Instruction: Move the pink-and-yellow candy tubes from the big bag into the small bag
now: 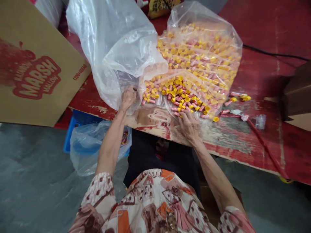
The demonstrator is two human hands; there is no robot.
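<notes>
My left hand [129,97] is at the mouth of a cloudy plastic bag [126,45]. Its fingers are curled closed; whatever they hold is hidden. Beside it a clear plastic bag [201,48] lies on its side, full of small red-and-white tubes with yellow caps. Loose capped tubes [184,97] spill from its opening toward the table's front edge. At the near side of this pile, my right hand [190,124] reaches in with fingers apart, the tips touching the closest tubes. Some fingertips are blurred.
A marshmallow carton [36,74] stands at the left. Below the worn red table [262,81] sits a blue crate [70,136] with a plastic bag [87,139] in it. To the right are a red stick [264,145], a black cable [274,53] and a brown box [298,94].
</notes>
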